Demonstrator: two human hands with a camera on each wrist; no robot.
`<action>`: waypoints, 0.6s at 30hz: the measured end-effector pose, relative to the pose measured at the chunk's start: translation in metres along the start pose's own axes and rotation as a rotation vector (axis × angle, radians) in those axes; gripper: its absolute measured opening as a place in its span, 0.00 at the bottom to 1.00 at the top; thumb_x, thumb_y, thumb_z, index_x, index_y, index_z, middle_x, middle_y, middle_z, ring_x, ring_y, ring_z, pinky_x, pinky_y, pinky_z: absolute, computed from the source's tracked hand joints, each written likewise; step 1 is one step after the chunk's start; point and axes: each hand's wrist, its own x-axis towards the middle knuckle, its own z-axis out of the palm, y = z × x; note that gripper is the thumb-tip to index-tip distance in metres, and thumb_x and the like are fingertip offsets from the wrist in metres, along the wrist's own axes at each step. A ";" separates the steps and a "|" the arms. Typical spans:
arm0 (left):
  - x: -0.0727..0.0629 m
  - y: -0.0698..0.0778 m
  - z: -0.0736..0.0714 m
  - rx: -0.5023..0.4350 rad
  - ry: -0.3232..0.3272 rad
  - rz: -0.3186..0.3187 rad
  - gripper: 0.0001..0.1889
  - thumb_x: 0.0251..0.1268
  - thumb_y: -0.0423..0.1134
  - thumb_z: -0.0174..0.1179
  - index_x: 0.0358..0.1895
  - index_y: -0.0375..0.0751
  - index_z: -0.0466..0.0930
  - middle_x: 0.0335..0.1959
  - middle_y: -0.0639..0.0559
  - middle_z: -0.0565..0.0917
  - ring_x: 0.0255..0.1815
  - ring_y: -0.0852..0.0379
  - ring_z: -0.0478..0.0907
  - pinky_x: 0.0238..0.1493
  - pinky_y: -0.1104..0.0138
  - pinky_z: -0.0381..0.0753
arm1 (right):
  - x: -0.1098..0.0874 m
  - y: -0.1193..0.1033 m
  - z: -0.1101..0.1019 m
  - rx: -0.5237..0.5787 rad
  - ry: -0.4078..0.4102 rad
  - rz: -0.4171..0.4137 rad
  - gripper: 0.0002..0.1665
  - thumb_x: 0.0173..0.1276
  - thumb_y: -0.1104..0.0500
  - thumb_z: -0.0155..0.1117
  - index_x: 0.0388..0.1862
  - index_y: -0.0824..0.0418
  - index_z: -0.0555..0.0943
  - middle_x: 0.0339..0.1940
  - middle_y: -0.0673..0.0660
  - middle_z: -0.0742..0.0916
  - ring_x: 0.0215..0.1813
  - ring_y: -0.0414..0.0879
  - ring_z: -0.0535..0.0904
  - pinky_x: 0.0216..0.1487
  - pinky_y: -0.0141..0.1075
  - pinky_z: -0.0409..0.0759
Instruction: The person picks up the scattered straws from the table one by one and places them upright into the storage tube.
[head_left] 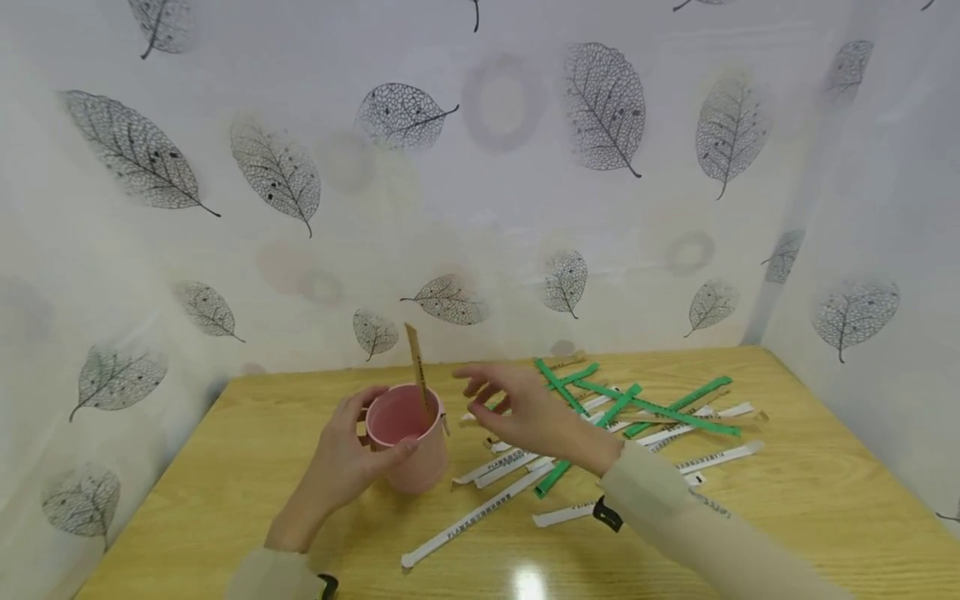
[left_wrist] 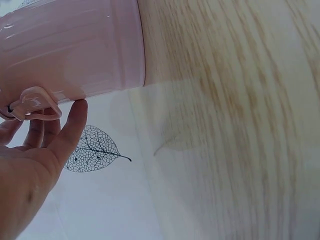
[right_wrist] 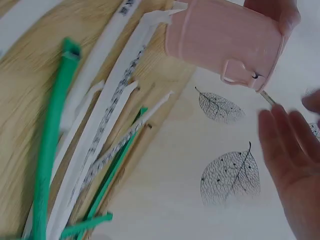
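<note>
A pink cup (head_left: 420,462) with small side handles is at the table's left-centre. My left hand (head_left: 337,458) grips it from the left, with the thumb over its rim and fingers round the side by a handle (left_wrist: 37,102). One brown paper-wrapped straw (head_left: 417,358) stands in the cup, leaning on the rim and poking well above it. To the right of the cup, my right hand (head_left: 525,408) hovers with loosely bent fingers and nothing in them. Under and beyond it lie white wrapped straws (head_left: 480,518) and green wrapped straws (head_left: 675,417).
The straws form a loose, crossing pile on the right half of the wooden table (head_left: 247,467), with a few brown ones among them. A pale leaf-printed sheet (head_left: 480,208) rises behind the table and along both sides.
</note>
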 end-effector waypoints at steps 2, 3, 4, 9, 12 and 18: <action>0.000 0.000 0.000 0.002 -0.001 0.004 0.42 0.56 0.50 0.77 0.71 0.40 0.67 0.62 0.42 0.75 0.60 0.44 0.76 0.50 0.61 0.87 | -0.012 -0.002 -0.006 -0.064 -0.123 -0.027 0.20 0.70 0.68 0.67 0.60 0.63 0.81 0.47 0.57 0.89 0.43 0.42 0.88 0.41 0.24 0.85; 0.001 0.000 0.000 0.005 -0.002 0.002 0.43 0.56 0.50 0.77 0.72 0.40 0.67 0.62 0.42 0.75 0.60 0.45 0.76 0.51 0.60 0.87 | -0.018 -0.003 -0.008 -0.090 -0.192 -0.040 0.18 0.70 0.67 0.67 0.58 0.62 0.82 0.47 0.56 0.89 0.43 0.41 0.87 0.41 0.24 0.85; 0.000 0.000 0.000 0.005 -0.002 0.002 0.43 0.55 0.50 0.77 0.72 0.40 0.67 0.62 0.42 0.75 0.61 0.44 0.76 0.51 0.59 0.87 | -0.024 -0.004 -0.009 -0.125 -0.255 -0.052 0.16 0.70 0.66 0.67 0.55 0.61 0.84 0.47 0.54 0.89 0.44 0.40 0.87 0.43 0.24 0.84; 0.001 0.000 0.000 0.003 0.004 0.005 0.43 0.54 0.49 0.78 0.71 0.40 0.67 0.61 0.43 0.76 0.60 0.46 0.76 0.50 0.63 0.87 | -0.047 -0.008 0.000 -0.306 -0.456 -0.073 0.11 0.69 0.62 0.69 0.49 0.55 0.87 0.44 0.48 0.88 0.45 0.37 0.86 0.46 0.25 0.83; 0.001 -0.001 0.000 -0.003 0.008 0.009 0.43 0.54 0.49 0.78 0.71 0.40 0.67 0.62 0.44 0.76 0.60 0.47 0.76 0.50 0.65 0.85 | -0.051 -0.013 0.010 -0.385 -0.498 -0.091 0.11 0.68 0.60 0.71 0.48 0.52 0.87 0.44 0.46 0.88 0.44 0.33 0.84 0.44 0.22 0.81; -0.001 -0.002 0.001 -0.027 0.007 -0.011 0.43 0.55 0.49 0.78 0.72 0.42 0.66 0.63 0.45 0.76 0.60 0.47 0.76 0.51 0.65 0.85 | -0.044 -0.027 0.035 -0.469 -0.546 -0.206 0.13 0.67 0.56 0.74 0.49 0.48 0.86 0.44 0.42 0.87 0.45 0.31 0.81 0.44 0.18 0.77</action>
